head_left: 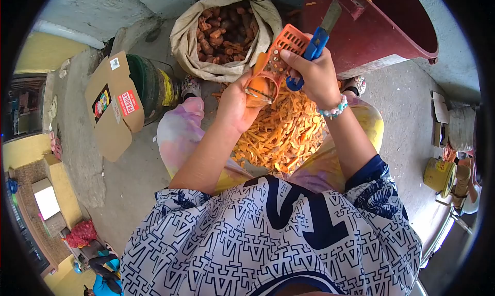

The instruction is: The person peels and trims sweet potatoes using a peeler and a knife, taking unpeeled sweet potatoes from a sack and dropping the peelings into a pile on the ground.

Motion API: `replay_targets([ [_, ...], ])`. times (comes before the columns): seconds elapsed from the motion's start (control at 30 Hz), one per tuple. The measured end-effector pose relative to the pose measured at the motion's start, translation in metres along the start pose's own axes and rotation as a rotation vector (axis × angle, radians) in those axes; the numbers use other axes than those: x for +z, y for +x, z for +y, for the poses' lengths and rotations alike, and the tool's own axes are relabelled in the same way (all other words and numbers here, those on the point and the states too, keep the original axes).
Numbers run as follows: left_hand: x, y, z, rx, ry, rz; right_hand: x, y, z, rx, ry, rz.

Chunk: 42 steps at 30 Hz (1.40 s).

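My left hand (237, 104) is wrapped round an orange peeled root (259, 88) in front of me. In my right hand (315, 74) are an orange plastic peeler (276, 64) with a perforated body and a blue-handled knife (315, 46) whose blade points up and away. The peeler's blade end lies over the root. Below both hands, a heap of orange peelings (286, 133) covers the floor between my legs. Beyond my left hand stands an open sack (183, 38) of brown roots (221, 33).
A large dark red tub (381, 38) stands at the upper right. On the left are a dark green bucket (149, 85) and an open cardboard box (118, 105). A yellow bucket (438, 176) sits far right. People are partly visible at the lower left and right edges.
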<state>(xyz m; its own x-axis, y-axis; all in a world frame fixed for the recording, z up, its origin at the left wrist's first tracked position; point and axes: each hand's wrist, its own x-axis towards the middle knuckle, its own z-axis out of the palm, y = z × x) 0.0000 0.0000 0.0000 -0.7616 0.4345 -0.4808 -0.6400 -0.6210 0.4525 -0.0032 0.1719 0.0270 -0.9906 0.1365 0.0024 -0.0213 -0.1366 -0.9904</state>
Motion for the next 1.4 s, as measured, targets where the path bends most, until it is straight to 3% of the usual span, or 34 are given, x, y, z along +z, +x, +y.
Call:
replay_targets([
  [0.1,-0.003,-0.006,-0.005,-0.036,0.154,-0.129,-0.022,0.027,0.006,0.031,0.168,0.207],
  [0.17,0.005,-0.016,-0.002,-0.118,0.108,-0.125,-0.065,0.065,0.033,-0.017,-0.037,0.343],
  [0.2,-0.001,-0.013,0.004,-0.166,0.111,-0.314,-0.067,0.063,0.027,-0.023,-0.034,0.350],
  [0.23,-0.003,-0.011,0.004,-0.164,0.113,-0.318,-0.067,0.062,0.020,-0.093,0.085,0.292],
  [0.3,-0.004,-0.009,0.006,-0.133,-0.009,-0.154,-0.052,0.051,0.003,-0.161,0.205,0.215],
  [0.37,-0.011,-0.005,0.006,-0.152,-0.075,-0.118,-0.008,0.013,-0.018,-0.025,0.203,0.218],
  [0.43,-0.012,-0.003,0.002,-0.097,-0.094,-0.110,0.002,-0.009,-0.012,-0.017,0.100,0.103],
  [0.63,0.010,-0.010,-0.007,0.013,0.043,0.024,0.008,-0.012,-0.010,0.020,0.067,0.074],
  [0.7,0.005,-0.008,-0.007,0.021,0.083,0.014,0.008,-0.003,-0.012,0.096,0.154,0.098],
  [0.77,-0.008,-0.006,-0.005,-0.077,0.075,-0.148,-0.026,0.035,0.009,0.017,0.115,0.247],
  [0.8,0.000,-0.009,-0.005,-0.081,0.079,-0.153,-0.049,0.056,0.024,-0.052,-0.062,0.356],
  [0.83,0.014,-0.014,-0.006,-0.035,0.037,-0.038,-0.065,0.064,0.026,-0.055,0.073,0.364],
  [0.9,0.016,-0.015,-0.002,0.020,-0.010,0.072,-0.068,0.062,0.018,-0.125,0.161,0.340],
  [1.0,-0.014,-0.002,0.004,-0.086,-0.079,-0.277,-0.019,0.019,-0.014,-0.095,0.113,0.228],
  [1.03,-0.016,-0.001,0.003,-0.080,-0.082,-0.275,-0.008,0.007,-0.011,-0.077,0.090,0.157],
  [1.1,-0.016,0.000,-0.003,-0.038,-0.076,-0.210,0.005,-0.011,-0.012,-0.046,0.046,0.100],
  [1.13,0.003,-0.007,-0.003,-0.017,0.014,-0.065,0.008,-0.011,-0.012,-0.044,0.046,0.103],
  [1.23,0.013,-0.009,-0.007,0.027,0.010,0.021,0.009,-0.012,-0.013,-0.004,0.084,0.069],
  [1.4,0.018,-0.010,-0.008,0.093,0.032,0.010,0.007,-0.001,-0.004,0.045,0.076,0.025],
])
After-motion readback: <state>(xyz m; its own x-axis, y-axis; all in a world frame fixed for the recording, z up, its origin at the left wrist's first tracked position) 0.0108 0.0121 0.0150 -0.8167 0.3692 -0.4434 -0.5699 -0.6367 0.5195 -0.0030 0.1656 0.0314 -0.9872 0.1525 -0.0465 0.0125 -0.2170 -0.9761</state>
